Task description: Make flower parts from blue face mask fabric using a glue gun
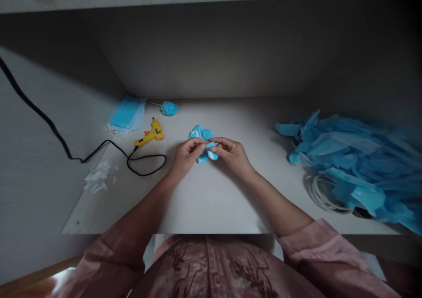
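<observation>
Both of my hands meet over the middle of the white desk point(211, 197). My left hand point(186, 155) and my right hand point(232, 153) pinch a small bundle of blue fabric pieces point(201, 136) between fingertips, fingers closed on it. The bundle shows white edges and rests just above the desk surface. Pink sleeves cover my upper forearms.
A yellow glue gun point(150, 134) lies to the left with its black cord point(145, 161) looping and running off left. A stack of blue face masks point(127, 114) and a blue fabric flower on a stick point(169, 108) sit behind it. White scraps point(98, 177) lie at left. A heap of blue strips point(359, 161) and a white cable coil point(321, 192) fill the right.
</observation>
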`<state>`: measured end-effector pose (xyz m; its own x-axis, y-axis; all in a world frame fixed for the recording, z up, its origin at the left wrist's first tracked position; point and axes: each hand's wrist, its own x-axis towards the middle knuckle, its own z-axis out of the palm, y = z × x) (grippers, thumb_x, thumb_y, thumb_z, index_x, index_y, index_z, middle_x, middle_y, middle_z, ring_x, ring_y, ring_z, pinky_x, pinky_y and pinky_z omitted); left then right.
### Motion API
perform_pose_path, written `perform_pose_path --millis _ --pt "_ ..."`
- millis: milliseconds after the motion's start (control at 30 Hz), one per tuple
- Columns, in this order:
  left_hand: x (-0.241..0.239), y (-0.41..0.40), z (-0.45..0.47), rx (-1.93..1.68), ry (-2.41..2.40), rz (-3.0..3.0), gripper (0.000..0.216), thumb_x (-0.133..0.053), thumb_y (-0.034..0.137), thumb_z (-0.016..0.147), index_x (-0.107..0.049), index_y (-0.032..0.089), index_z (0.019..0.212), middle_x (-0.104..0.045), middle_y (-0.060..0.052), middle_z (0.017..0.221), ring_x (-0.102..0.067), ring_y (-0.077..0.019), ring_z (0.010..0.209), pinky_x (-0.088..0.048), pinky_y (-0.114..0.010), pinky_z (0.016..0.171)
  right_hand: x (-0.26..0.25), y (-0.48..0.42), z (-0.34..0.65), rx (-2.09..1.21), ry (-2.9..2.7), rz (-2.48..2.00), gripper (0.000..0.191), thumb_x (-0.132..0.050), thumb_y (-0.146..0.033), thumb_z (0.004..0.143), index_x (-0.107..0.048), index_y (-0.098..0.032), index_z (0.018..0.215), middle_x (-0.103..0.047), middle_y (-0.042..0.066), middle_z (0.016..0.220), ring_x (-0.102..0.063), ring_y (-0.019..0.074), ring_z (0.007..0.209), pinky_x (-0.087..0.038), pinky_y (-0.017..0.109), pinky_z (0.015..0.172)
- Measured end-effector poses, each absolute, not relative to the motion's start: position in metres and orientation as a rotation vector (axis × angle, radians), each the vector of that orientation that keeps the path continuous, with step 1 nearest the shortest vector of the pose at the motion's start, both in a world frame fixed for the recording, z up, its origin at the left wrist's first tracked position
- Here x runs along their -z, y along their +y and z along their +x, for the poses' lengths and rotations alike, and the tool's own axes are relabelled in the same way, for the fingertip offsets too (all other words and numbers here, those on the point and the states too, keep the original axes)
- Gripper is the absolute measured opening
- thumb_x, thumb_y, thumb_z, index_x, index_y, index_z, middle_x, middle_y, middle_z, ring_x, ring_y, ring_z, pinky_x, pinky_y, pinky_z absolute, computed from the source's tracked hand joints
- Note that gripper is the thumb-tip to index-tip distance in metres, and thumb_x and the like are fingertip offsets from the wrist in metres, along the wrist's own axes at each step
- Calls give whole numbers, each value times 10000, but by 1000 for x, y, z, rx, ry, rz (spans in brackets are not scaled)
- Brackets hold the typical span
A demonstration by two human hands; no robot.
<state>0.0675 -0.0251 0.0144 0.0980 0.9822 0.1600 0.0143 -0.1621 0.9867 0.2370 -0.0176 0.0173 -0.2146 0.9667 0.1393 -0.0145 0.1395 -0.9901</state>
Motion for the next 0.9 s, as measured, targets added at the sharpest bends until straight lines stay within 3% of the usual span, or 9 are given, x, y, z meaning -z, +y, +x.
perform_pose_path --millis 133,233,667,900 --pt "-17 -24 64 -1343 1019 1628 168 -627 303 822 -702 204 935 -645 -39 870 -576 -137 786 -458 -251 692 -19 -18 237 -1213 -1463 -1017 415 -754 -453 714 -709 -200 1039 -489 -49 589 -438 111 571 -406 286 593" --pt "-20 -24 62 -1321 974 1805 141 -628 276 834 -731 220 913 -652 -50 890 -588 -154 852 -466 -271 739 -20 -19 237 -1192 -1496 -1016 414 -747 -453 719 -708 -204 1048 -494 -49 594 -442 109 579 -412 282 602" --pt "-23 -22 64 -1382 1093 1834 132 -616 214 802 -618 188 673 -618 -14 721 -540 -134 696 -420 -268 663 -17 -20 238 -972 -1617 -1087 432 -703 -373 771 -672 -205 1168 -529 -49 624 -468 110 588 -411 260 607" --pt "-88 -42 9 -1862 1506 1772 85 -640 227 792 -664 201 716 -628 36 725 -564 -112 710 -425 -272 686 -19 -10 245 -1021 -1423 -1098 440 -695 -384 757 -664 -187 1149 -527 -64 582 -491 116 587 -424 283 650"
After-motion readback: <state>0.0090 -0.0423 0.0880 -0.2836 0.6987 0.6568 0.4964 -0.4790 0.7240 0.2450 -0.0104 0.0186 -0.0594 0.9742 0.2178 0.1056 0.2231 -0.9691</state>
